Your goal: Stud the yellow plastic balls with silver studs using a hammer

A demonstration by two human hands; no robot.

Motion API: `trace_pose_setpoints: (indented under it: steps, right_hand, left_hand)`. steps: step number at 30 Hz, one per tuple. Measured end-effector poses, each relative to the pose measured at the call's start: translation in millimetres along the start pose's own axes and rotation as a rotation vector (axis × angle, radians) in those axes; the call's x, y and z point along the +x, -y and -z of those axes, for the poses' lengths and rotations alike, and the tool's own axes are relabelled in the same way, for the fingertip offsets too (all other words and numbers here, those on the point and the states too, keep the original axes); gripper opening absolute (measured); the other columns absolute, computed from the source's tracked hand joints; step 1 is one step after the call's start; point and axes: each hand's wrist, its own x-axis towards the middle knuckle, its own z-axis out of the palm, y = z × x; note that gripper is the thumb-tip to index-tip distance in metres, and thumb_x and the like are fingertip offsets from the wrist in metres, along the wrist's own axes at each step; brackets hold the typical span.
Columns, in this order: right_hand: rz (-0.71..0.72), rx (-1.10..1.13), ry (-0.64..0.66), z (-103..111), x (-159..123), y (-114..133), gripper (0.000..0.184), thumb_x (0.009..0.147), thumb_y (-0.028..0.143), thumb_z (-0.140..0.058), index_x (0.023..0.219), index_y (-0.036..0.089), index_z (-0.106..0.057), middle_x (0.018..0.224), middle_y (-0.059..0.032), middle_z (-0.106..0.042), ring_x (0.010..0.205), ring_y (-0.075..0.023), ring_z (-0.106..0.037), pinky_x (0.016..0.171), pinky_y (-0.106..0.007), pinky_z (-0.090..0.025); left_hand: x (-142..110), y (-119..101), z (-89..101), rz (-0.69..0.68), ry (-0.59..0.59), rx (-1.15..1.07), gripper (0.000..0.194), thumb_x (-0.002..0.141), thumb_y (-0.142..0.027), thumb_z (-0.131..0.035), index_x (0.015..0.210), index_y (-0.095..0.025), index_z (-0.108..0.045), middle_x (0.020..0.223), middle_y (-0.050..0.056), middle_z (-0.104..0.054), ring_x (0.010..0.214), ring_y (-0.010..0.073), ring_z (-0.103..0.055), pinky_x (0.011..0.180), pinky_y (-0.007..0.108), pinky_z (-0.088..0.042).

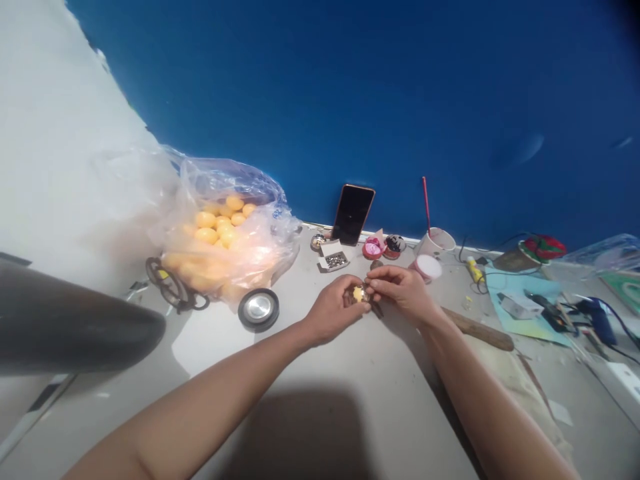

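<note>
My left hand (340, 299) is closed around a small round shiny object (359, 294) with a gold-yellow patch; its exact kind is not clear. From the other side, my right hand (400, 290) pinches with thumb and fingers at the object's edge. Whatever sits between those fingertips is too small to make out. Under and beside my right hand lies a wooden handle (477, 329), its far end partly hidden. Just beyond my hands stands an open small box (334, 259) of tiny metal pieces.
A plastic bag of yellow balls (220, 227) stands at left, near a round black-rimmed metal disc (259, 309). A phone (353, 213) leans on the blue wall. Cups (435, 242), a pink-topped pot (373, 247), and wires with a blue tool (601, 321) are at right.
</note>
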Motion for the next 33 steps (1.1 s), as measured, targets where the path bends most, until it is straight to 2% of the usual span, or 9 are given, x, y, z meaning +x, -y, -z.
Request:
trace_pose_setpoints:
  steps: [4,8,13,16,20,25,28,33]
  right_hand:
    - [-0.023,0.059,-0.005,4.0,-4.0,-5.4,0.041,0.059,0.039,-0.098,0.087,0.016,-0.079,0.081,-0.0106,-0.081,0.059,-0.0155,-0.068,0.06,-0.031,-0.062]
    - [-0.018,0.036,-0.023,9.7,4.7,-8.7,0.043,0.062,0.046,-0.097,0.084,0.015,-0.078,0.079,-0.0113,-0.081,0.053,-0.0147,-0.067,0.053,-0.028,-0.059]
    - [0.075,-0.102,-0.003,14.8,10.2,-13.2,0.04,0.076,0.053,-0.088,0.076,0.015,-0.075,0.054,-0.0024,-0.068,0.041,-0.01,-0.054,0.04,-0.021,-0.042]
    - [0.107,-0.146,0.005,15.6,9.8,-11.7,0.041,0.075,0.053,-0.088,0.072,0.015,-0.072,0.048,0.0007,-0.061,0.039,-0.0081,-0.047,0.038,-0.021,-0.036]
    - [0.108,-0.162,0.005,15.6,9.2,-7.3,0.042,0.072,0.053,-0.089,0.079,0.015,-0.076,0.048,0.0027,-0.057,0.041,-0.0084,-0.045,0.041,-0.022,-0.035]
    - [0.123,-0.205,0.06,15.9,8.1,-5.7,0.042,0.074,0.054,-0.088,0.071,0.015,-0.072,0.049,0.0023,-0.056,0.044,-0.0091,-0.047,0.044,-0.024,-0.037]
    - [0.125,-0.196,0.057,17.2,8.8,-7.6,0.041,0.077,0.054,-0.087,0.075,0.015,-0.073,0.049,0.0027,-0.056,0.044,-0.009,-0.047,0.044,-0.024,-0.037]
    - [0.121,-0.096,0.083,19.7,11.6,-10.9,0.038,0.078,0.05,-0.088,0.088,0.015,-0.078,0.062,-0.0019,-0.067,0.046,-0.0088,-0.049,0.042,-0.023,-0.037]
  left_hand:
    - [1.7,1.3,1.7,-0.02,-0.097,0.004,0.036,0.075,-0.019,-0.07,0.111,-0.019,-0.069,0.108,0.007,-0.067,0.084,0.0176,-0.061,0.076,0.031,-0.051]
    - [3.9,3.7,5.1,-0.016,-0.162,-0.069,0.041,0.076,-0.019,-0.068,0.118,-0.02,-0.069,0.12,0.01,-0.064,0.087,0.0178,-0.063,0.079,0.032,-0.053]
    - [4.2,3.9,7.3,0.054,-0.124,-0.173,0.042,0.079,-0.023,-0.072,0.12,-0.018,-0.066,0.104,0.008,-0.068,0.087,0.0185,-0.065,0.078,0.03,-0.052]
    - [4.0,3.6,6.5,0.079,-0.114,-0.23,0.045,0.078,-0.024,-0.075,0.121,-0.019,-0.062,0.104,0.007,-0.069,0.091,0.019,-0.067,0.081,0.029,-0.052]
    - [4.2,6.1,5.4,0.085,-0.148,-0.225,0.041,0.078,-0.022,-0.075,0.116,-0.02,-0.062,0.1,0.005,-0.068,0.088,0.0175,-0.066,0.079,0.028,-0.052]
    - [3.3,7.7,6.5,0.07,-0.14,-0.135,0.039,0.079,-0.023,-0.074,0.117,-0.02,-0.068,0.097,0.005,-0.069,0.085,0.018,-0.065,0.077,0.028,-0.051]
    - [2.2,5.9,6.3,0.065,-0.124,-0.125,0.039,0.081,-0.026,-0.075,0.119,-0.02,-0.069,0.096,0.004,-0.069,0.082,0.0174,-0.064,0.076,0.028,-0.05]
    - [2.8,4.9,5.4,-0.035,-0.161,-0.115,0.034,0.08,-0.022,-0.075,0.114,-0.021,-0.072,0.11,0.007,-0.066,0.091,0.0181,-0.065,0.082,0.03,-0.052]
